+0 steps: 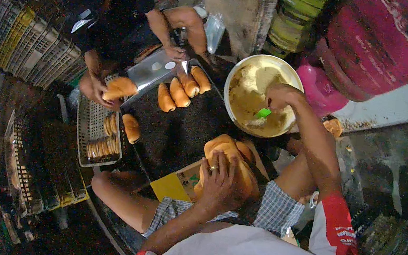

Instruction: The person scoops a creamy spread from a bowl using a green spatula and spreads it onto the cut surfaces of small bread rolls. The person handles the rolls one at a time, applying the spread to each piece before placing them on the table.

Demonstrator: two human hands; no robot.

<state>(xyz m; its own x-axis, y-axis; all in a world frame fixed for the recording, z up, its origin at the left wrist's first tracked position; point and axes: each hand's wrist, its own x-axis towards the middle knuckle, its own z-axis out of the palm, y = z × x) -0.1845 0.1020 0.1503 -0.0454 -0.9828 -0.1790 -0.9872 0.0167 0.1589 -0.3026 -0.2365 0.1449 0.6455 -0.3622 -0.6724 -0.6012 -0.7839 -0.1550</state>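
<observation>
My left hand [218,177] lies over a bread roll [238,175] in front of my lap, its fingers curved round the crust. More bread sits against that roll, partly hidden by my hand. Inside a round white tub [230,81] at the right, my right hand [282,97] is closed on a green spatula [262,114]. The blade touches a pale brown creamy filling [244,99] that coats the tub's bottom and walls; the handle is mostly hidden in my fist.
Across the dark work surface [176,134], a co-worker in black handles a roll [120,88] and clear plastic packaging [154,69]. Several rolls [180,93] lie near the packaging. A crate [87,130] holds bread at left. Stacked crates [31,41] and large pink containers [382,43] surround us.
</observation>
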